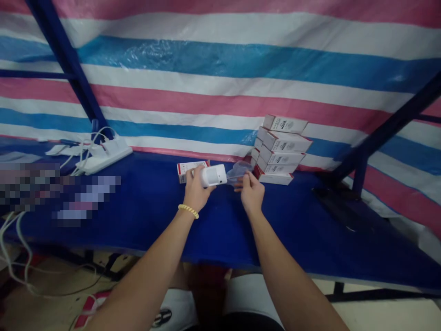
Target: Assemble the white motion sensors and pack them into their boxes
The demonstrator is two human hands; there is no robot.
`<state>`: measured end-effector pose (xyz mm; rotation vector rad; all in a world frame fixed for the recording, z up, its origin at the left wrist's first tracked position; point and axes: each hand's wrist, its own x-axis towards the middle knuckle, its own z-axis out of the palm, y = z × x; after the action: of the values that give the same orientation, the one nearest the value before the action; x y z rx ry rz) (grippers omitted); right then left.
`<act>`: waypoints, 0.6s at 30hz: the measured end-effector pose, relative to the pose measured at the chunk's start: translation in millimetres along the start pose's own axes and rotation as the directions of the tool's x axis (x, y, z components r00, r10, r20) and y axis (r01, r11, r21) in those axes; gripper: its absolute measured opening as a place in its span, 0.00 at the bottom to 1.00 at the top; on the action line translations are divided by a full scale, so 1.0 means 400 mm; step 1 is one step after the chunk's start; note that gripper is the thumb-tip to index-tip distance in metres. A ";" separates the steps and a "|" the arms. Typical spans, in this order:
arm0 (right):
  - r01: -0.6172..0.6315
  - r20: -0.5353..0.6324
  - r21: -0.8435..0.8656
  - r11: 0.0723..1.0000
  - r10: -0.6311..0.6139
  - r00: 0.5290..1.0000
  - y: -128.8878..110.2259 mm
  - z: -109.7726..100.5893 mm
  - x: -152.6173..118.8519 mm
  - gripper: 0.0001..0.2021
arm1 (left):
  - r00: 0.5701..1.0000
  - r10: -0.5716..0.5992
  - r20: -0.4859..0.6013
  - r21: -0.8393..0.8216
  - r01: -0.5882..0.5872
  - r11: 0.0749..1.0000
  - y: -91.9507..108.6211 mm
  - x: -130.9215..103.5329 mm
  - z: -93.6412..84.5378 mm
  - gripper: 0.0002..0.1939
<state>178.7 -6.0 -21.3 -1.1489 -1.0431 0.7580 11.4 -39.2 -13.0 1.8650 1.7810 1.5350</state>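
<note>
A white motion sensor (214,175) with a grey window is gripped in my left hand (198,187), which wears a yellow twisted band at the wrist. Just behind that hand lies a small white and red box (188,168) on the blue table. Between finger and thumb, my right hand (252,191) pinches a clear plastic bag (237,172). The bag spreads out close to the sensor's right end; I cannot tell whether they touch.
Stacked white boxes with red edges (284,146) stand to the right of the hands. A white power strip (108,154) with cables sits at the back left of the blue table (220,230). Blue metal posts (65,59) rise before a striped plastic sheet (206,82).
</note>
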 end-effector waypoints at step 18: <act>-0.086 0.318 -0.097 0.992 0.113 0.941 0.017 -0.020 -0.029 0.36 | 0.995 0.093 -0.042 0.141 -0.086 0.986 -0.043 -0.013 -0.030 0.38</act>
<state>182.4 -17.4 -31.3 -1.1781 -1.3059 1.0164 -7.5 -44.5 -21.9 2.0141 1.8952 1.5351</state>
